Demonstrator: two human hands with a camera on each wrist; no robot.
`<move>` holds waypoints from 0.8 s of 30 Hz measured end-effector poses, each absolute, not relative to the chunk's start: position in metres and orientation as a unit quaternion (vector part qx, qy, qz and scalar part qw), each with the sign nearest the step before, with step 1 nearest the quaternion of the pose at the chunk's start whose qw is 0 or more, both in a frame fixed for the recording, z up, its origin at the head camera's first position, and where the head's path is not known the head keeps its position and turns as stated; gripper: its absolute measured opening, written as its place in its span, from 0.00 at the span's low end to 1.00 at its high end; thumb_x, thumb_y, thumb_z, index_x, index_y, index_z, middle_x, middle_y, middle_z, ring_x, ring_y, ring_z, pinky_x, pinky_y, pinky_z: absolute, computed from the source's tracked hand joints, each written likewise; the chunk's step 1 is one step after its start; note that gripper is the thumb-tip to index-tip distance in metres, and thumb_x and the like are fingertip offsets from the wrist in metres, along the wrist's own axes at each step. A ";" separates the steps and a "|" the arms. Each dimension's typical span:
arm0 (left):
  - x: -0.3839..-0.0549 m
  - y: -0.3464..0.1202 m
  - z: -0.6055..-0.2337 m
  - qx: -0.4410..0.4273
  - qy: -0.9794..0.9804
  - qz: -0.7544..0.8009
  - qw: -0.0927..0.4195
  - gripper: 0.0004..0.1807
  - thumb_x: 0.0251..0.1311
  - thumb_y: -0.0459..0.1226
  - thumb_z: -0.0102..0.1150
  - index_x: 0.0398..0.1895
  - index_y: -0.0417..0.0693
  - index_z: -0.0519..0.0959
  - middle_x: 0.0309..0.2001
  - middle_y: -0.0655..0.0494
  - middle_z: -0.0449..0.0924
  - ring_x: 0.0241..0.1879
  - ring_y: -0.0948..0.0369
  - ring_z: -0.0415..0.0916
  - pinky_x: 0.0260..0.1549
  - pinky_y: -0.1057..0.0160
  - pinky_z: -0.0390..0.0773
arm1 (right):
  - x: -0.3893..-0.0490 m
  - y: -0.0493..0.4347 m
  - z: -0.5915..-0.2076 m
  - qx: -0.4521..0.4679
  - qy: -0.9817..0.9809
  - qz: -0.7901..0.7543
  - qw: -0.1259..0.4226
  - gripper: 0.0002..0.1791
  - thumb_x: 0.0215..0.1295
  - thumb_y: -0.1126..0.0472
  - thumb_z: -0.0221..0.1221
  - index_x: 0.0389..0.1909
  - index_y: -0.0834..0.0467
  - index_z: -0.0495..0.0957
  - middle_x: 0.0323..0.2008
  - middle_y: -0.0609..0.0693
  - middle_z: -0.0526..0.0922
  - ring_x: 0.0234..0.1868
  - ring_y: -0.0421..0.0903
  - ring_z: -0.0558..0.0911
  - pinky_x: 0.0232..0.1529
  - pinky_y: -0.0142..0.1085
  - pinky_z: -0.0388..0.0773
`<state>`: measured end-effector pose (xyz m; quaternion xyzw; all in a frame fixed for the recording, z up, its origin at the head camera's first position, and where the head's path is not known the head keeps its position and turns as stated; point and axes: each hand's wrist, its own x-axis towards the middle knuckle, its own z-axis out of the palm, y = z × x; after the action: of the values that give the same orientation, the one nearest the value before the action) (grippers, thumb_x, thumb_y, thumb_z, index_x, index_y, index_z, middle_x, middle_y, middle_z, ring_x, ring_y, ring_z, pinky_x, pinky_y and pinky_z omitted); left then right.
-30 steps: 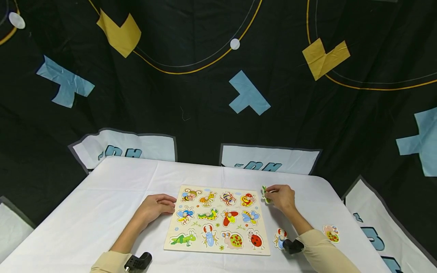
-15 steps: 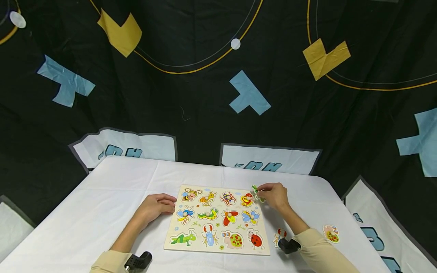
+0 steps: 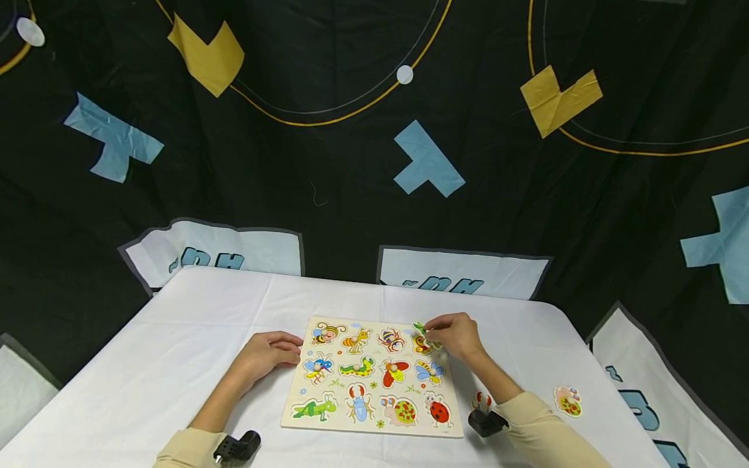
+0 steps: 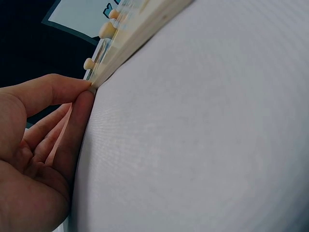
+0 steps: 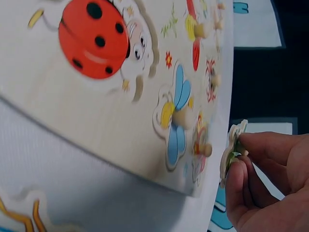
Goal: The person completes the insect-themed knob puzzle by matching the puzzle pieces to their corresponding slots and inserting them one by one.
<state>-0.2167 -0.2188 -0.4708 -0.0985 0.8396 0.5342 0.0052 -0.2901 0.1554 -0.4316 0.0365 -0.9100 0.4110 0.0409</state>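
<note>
A pale wooden insect puzzle board (image 3: 341,426) lies flat on the white table. My right hand (image 3: 459,336) pinches a green puzzle piece (image 3: 418,327) above its far right corner, over the red-and-yellow insect piece. From the right wrist, that piece (image 5: 227,159) appears nearly edge-on, tilted upright between thumb and fingertips, most of its picture hidden. My left hand (image 3: 266,354) rests on the table with its relaxed fingertips at the board's left edge. In the left wrist view, thumb and forefinger tips of this hand (image 4: 38,111) meet right at the board's edge.
Right of the board lie a loose beetle piece (image 3: 482,400), partly hidden by the wrist camera (image 3: 487,422), and a loose snail piece (image 3: 567,401). Knobbed pieces sit in the board's two far rows. The near-row recesses show printed insects, including a ladybug (image 5: 94,38).
My right hand has moved left with the green piece, from the table beside the board to above its far right corner. The left hand has stayed put.
</note>
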 end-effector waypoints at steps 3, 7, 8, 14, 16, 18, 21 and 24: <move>-0.217 -0.219 -0.471 -0.097 0.839 0.535 0.004 0.18 0.49 0.32 0.72 0.47 0.42 0.86 0.35 0.54 0.89 0.35 0.62 0.82 0.36 0.65 0.78 | -0.287 0.149 -0.431 0.045 -0.910 0.411 0.036 0.05 0.53 0.64 0.72 0.32 0.57 0.90 0.31 0.50 0.90 0.34 0.43 0.83 0.33 0.38 0.78; -0.217 -0.219 -0.471 -0.097 0.841 0.532 0.004 0.18 0.49 0.32 0.72 0.47 0.42 0.86 0.35 0.55 0.89 0.35 0.62 0.82 0.37 0.65 0.77 | -0.282 0.142 -0.430 0.059 -0.908 0.414 0.026 0.05 0.53 0.65 0.72 0.32 0.56 0.90 0.31 0.49 0.89 0.33 0.42 0.83 0.34 0.35 0.78; -0.217 -0.219 -0.471 -0.096 0.841 0.532 0.004 0.18 0.49 0.32 0.72 0.47 0.42 0.86 0.35 0.55 0.89 0.35 0.62 0.82 0.37 0.65 0.77 | -0.281 0.140 -0.429 0.063 -0.907 0.415 0.021 0.05 0.54 0.65 0.72 0.32 0.56 0.90 0.31 0.48 0.89 0.33 0.42 0.83 0.34 0.35 0.78; -0.216 -0.219 -0.470 -0.092 0.840 0.534 0.003 0.19 0.49 0.32 0.72 0.47 0.42 0.86 0.35 0.54 0.89 0.35 0.62 0.82 0.36 0.65 0.78 | -0.276 0.130 -0.425 0.089 -0.901 0.423 -0.009 0.04 0.53 0.65 0.73 0.31 0.56 0.90 0.30 0.47 0.89 0.31 0.40 0.82 0.34 0.34 0.78; -0.216 -0.219 -0.470 -0.093 0.841 0.532 0.004 0.19 0.49 0.32 0.72 0.47 0.42 0.86 0.35 0.54 0.89 0.35 0.62 0.82 0.36 0.65 0.78 | -0.274 0.126 -0.424 0.097 -0.900 0.425 -0.018 0.04 0.53 0.65 0.72 0.31 0.55 0.90 0.29 0.46 0.89 0.31 0.40 0.82 0.34 0.34 0.78; -0.217 -0.219 -0.471 -0.096 0.843 0.530 0.004 0.18 0.49 0.32 0.72 0.47 0.42 0.86 0.35 0.55 0.89 0.35 0.62 0.82 0.37 0.65 0.77 | -0.273 0.122 -0.423 0.101 -0.898 0.426 -0.028 0.04 0.54 0.65 0.72 0.30 0.55 0.90 0.29 0.46 0.89 0.31 0.40 0.82 0.34 0.33 0.77; -0.216 -0.219 -0.471 -0.098 0.843 0.529 0.005 0.19 0.49 0.32 0.72 0.47 0.42 0.86 0.35 0.55 0.89 0.35 0.62 0.82 0.37 0.65 0.77 | -0.271 0.117 -0.424 0.109 -0.895 0.430 -0.042 0.04 0.54 0.65 0.72 0.30 0.55 0.90 0.29 0.46 0.89 0.30 0.40 0.82 0.34 0.34 0.77; -0.217 -0.219 -0.471 -0.099 0.842 0.530 0.005 0.19 0.49 0.32 0.72 0.47 0.42 0.86 0.35 0.55 0.89 0.35 0.62 0.82 0.36 0.65 0.77 | -0.269 0.112 -0.425 0.122 -0.891 0.435 -0.052 0.04 0.53 0.66 0.71 0.31 0.55 0.90 0.30 0.46 0.90 0.29 0.40 0.83 0.33 0.34 0.77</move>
<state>-0.2167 -0.2190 -0.4712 -0.0989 0.8425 0.5295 0.0046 -0.2693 0.1121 -0.4249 0.1219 -0.8908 0.4347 -0.0524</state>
